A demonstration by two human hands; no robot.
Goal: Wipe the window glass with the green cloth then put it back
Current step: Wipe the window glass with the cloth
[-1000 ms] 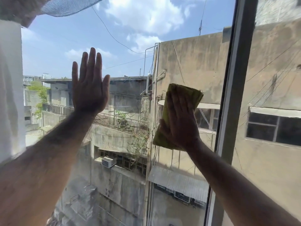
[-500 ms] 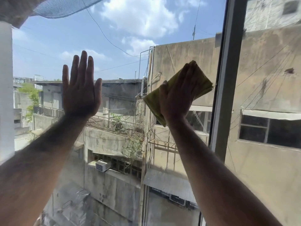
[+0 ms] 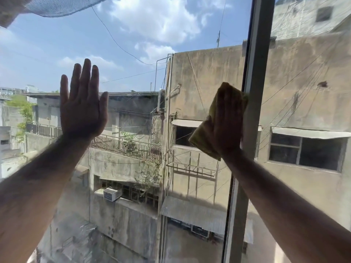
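The window glass (image 3: 144,44) fills the view, with sky and grey buildings behind it. My right hand (image 3: 228,120) presses the folded green cloth (image 3: 201,137) flat against the glass, right beside the dark vertical window frame (image 3: 254,92). The cloth shows along the hand's left side and above the fingertips; the rest is hidden under the palm. My left hand (image 3: 82,103) lies flat on the glass to the left, fingers up and slightly spread, holding nothing.
A second pane (image 3: 307,111) lies right of the frame. A dark mesh (image 3: 57,5) hangs at the top left. Concrete buildings, a railed balcony and an air conditioner unit (image 3: 112,193) are outside, beyond the glass.
My right hand has slid the cloth to the right, from mid-pane up against the window frame. My left hand stays flat on the glass.
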